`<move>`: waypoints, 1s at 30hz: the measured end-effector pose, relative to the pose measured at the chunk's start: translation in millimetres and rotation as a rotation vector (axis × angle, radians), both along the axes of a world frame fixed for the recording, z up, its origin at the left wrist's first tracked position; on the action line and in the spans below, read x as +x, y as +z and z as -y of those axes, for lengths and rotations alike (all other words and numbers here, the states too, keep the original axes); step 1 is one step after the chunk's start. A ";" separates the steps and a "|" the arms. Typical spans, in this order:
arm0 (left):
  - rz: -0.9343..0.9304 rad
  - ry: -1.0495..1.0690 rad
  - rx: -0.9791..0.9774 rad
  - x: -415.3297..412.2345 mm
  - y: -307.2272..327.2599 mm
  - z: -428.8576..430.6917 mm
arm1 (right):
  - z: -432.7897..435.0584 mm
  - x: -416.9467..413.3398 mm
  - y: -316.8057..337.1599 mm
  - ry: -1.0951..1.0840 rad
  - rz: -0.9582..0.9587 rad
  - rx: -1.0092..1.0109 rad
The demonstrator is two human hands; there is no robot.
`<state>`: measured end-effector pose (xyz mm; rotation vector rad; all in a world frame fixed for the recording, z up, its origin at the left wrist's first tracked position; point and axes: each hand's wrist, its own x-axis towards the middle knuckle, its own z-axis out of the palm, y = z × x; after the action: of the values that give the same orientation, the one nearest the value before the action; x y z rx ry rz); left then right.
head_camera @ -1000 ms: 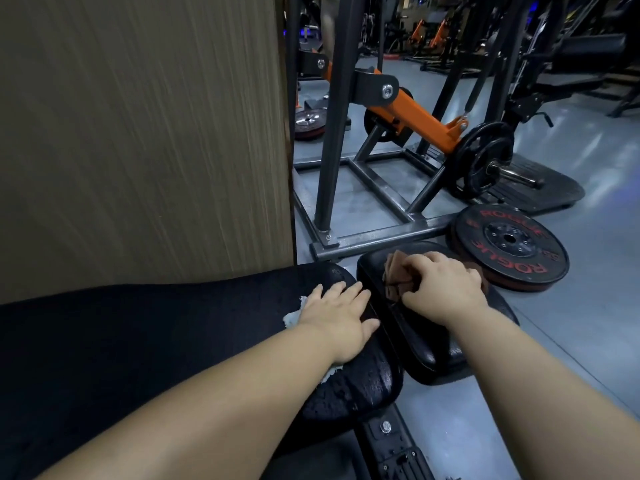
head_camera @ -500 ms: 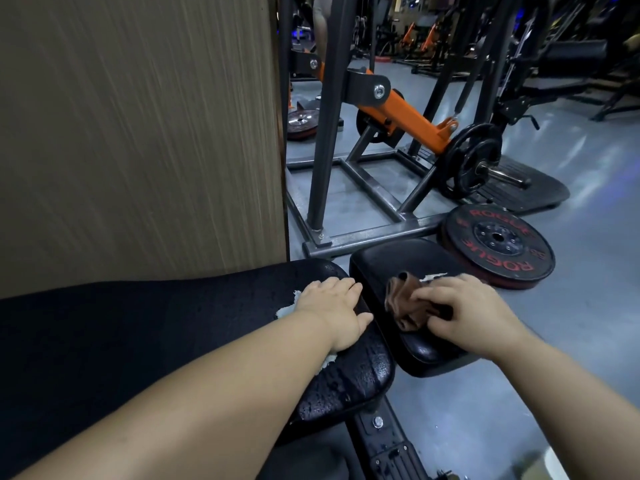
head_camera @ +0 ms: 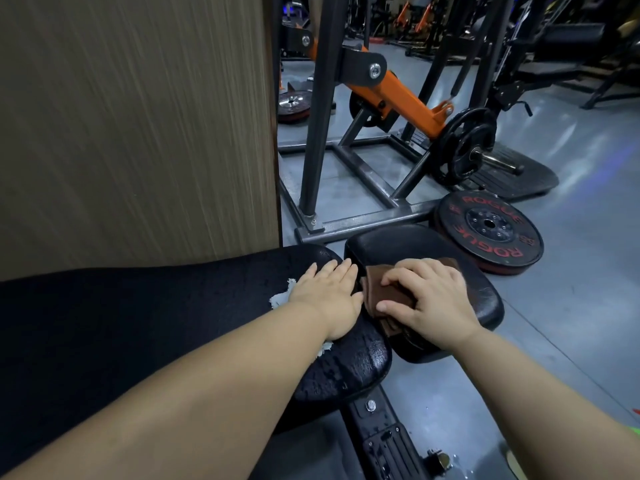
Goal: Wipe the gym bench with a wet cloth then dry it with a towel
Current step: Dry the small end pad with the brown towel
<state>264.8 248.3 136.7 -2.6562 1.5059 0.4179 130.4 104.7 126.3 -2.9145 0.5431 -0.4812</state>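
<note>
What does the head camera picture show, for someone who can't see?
A person's right hand grips a brown towel on a black gym bench's seat pad, while the left hand lies flat on a white cloth on the long pad.

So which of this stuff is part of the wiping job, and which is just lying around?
Job: bench, white cloth under left hand, brown towel in right hand.
Lying about: Rogue plate, orange machine, wood panel.

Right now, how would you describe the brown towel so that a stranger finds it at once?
Start at the black gym bench and go to its smaller pad on the right. The brown towel lies there under the right hand. Unlike the pale cloth under the left hand, it is dark brown.
</note>
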 end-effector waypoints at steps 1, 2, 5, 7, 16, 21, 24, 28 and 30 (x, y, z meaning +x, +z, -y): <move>-0.001 -0.001 -0.014 -0.2 -0.9 -0.6 | 2.3 5.9 -0.2 0.009 -0.011 -0.005; -0.016 0.003 -0.039 0.3 -1.2 -0.8 | 5.2 12.6 0.4 0.013 -0.020 -0.009; -0.143 0.072 -0.132 7.1 0.6 2.6 | 16.0 38.2 3.6 0.004 -0.037 -0.008; -0.161 0.108 -0.131 12.3 0.7 5.8 | 22.5 56.1 4.2 -0.003 -0.062 -0.004; 0.021 0.062 0.031 12.2 -3.9 10.6 | 56.5 128.0 9.8 -0.061 -0.147 0.009; 0.008 0.068 0.053 13.5 -3.7 10.5 | 53.6 129.7 12.7 -0.077 -0.203 0.040; -0.015 0.075 0.044 14.8 -2.2 7.2 | 41.8 110.5 16.7 -0.064 -0.185 0.095; -0.037 0.085 0.019 15.0 -1.7 3.9 | 22.8 59.0 16.3 -0.039 -0.166 0.088; -0.044 0.085 0.017 12.8 -1.2 3.6 | 14.1 24.5 13.7 -0.031 -0.162 0.072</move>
<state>277.6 244.8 135.5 -2.7231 1.3974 0.4945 154.8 90.6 140.0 -2.8959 0.6139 -0.2255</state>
